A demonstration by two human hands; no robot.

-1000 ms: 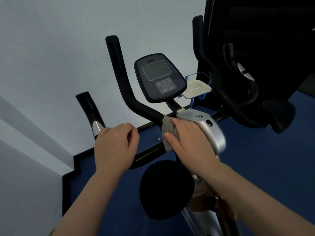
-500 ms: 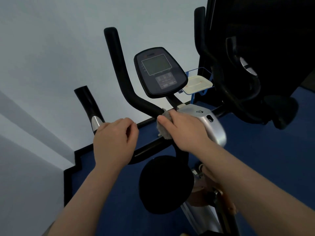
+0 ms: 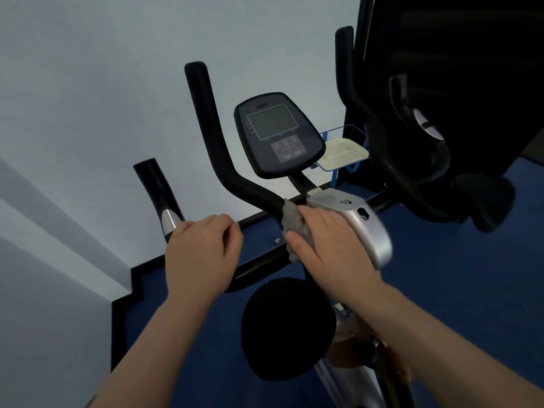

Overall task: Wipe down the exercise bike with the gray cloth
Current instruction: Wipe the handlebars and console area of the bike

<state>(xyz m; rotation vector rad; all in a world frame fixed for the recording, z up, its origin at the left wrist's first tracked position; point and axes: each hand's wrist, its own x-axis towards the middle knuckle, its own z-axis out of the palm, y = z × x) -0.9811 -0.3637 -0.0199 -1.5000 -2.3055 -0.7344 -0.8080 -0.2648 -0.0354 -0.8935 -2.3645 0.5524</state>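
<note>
Much of the gray cloth [image 3: 291,222] is hidden under the right hand [image 3: 329,245]; only a crumpled edge shows past the fingertips, pressed on the handlebar [image 3: 235,175] where it meets the silver housing [image 3: 368,228] of the exercise bike [image 3: 347,375]. Right fingers lie fairly straight over the cloth, flat press, not curled round it. Left hand [image 3: 200,254] is clenched round the lower left grip; bar under the palm is covered, w/ the silver sensor patch [image 3: 170,220] just above it. Bike's lower frame is cut off at bottom edge, blurry. Black saddle [image 3: 285,328] sits betw. the two forearms, blocking the frame below. Console [image 3: 279,134] screen is dark, buttons too small to read. Behind it a cream tray [image 3: 344,154] in a blue wire holder; right of that, a second dark machine [image 3: 426,142], mostly in shadow. Blue floor [image 3: 456,275], pale wall [image 3: 88,98].
</note>
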